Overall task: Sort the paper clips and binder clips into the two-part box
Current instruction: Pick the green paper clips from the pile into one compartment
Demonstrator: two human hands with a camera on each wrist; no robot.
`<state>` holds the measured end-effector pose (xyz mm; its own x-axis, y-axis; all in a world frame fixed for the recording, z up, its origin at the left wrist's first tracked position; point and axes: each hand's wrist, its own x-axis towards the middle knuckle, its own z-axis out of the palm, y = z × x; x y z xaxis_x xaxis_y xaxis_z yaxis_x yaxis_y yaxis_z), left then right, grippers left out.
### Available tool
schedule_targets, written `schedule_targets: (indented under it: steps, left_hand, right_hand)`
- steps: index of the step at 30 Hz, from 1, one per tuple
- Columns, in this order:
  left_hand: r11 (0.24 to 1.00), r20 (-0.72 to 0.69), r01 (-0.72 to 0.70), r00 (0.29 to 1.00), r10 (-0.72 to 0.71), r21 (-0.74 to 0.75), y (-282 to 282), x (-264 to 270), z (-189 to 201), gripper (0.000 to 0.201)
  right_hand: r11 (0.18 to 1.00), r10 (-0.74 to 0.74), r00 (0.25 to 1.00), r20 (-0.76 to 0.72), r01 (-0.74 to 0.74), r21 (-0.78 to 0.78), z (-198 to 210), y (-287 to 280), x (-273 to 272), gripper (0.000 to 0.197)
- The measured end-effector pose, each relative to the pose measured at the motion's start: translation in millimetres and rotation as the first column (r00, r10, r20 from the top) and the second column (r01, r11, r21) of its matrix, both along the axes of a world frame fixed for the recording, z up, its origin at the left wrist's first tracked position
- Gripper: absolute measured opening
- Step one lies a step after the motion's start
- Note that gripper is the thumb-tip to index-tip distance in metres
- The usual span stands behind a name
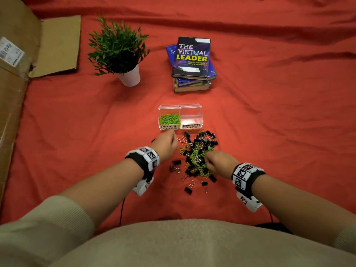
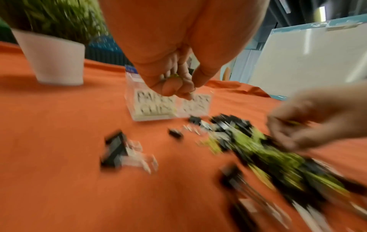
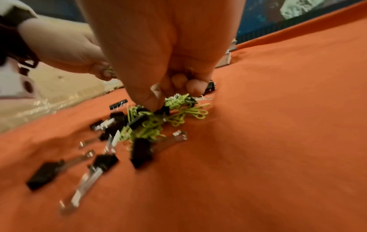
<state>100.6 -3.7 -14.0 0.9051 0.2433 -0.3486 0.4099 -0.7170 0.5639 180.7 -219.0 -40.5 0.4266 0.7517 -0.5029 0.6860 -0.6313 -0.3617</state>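
A clear two-part box stands on the red cloth. Its left half, labelled PAPER CLIPS, holds green paper clips; the right half, labelled BINDER CLIPS, looks empty. In front of it lies a mixed pile of black binder clips and green paper clips. My left hand hovers just before the box's left label with curled fingers holding a bit of green paper clip. My right hand is down in the pile, fingertips pinching among green paper clips.
A few loose binder clips lie left of and before the pile. Farther back stand a potted plant and a stack of books. A cardboard box lines the left edge.
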Motion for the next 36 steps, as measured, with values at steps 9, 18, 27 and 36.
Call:
schedule_targets:
  steps: [9, 18, 27, 36]
  left_hand:
    - [0.975, -0.052, 0.048, 0.998, -0.038, 0.215, 55, 79, 13, 0.028]
    - [0.969, 0.148, 0.053, 0.985, -0.091, 0.241, 16, 19, -14, 0.016]
    - [0.962, 0.054, 0.259, 0.963, -0.264, 0.088, -22, -9, -41, 0.037]
    - [0.939, -0.003, 0.306, 0.951, -0.309, 0.154, -21, -2, -47, 0.022]
  right_hand:
    - [0.967, -0.25, 0.935, -0.253, 0.254, -0.016, 43, 52, 29, 0.018]
    - [0.828, -0.415, 0.832, -0.368, 0.513, 0.225, 69, 141, 76, 0.027]
    - [0.892, -0.297, 0.933, -0.203, 0.347, 0.288, 58, 148, 61, 0.035]
    - [0.999, -0.046, 0.998, -0.033, 0.046, 0.026, 18, 49, 24, 0.038]
